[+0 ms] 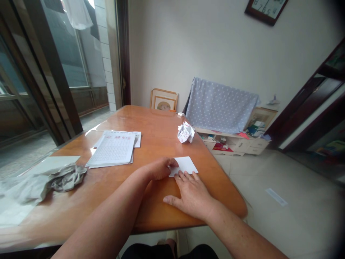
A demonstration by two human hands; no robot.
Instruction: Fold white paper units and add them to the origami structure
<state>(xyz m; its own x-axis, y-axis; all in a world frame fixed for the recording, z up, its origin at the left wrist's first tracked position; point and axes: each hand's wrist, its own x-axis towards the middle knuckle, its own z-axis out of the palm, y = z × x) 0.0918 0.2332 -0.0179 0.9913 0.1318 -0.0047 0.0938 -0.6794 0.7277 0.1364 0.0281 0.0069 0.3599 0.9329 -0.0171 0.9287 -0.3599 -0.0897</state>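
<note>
The left hand [161, 169] curls at the white paper [186, 164], grip unclear; the right hand [191, 191] spreads flat over its edge. The low cabinet [240, 145] holds something red [222, 148].

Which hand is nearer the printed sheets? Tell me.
Left. The left hand is right of the printed sheets; the right hand is farther right, touching the white paper.

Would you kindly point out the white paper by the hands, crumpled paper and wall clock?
White paper [186, 164]: head view, its upper surface.
Crumpled paper [185, 133]: head view, its near side.
Wall clock [266, 7]: head view, its dial.
</note>
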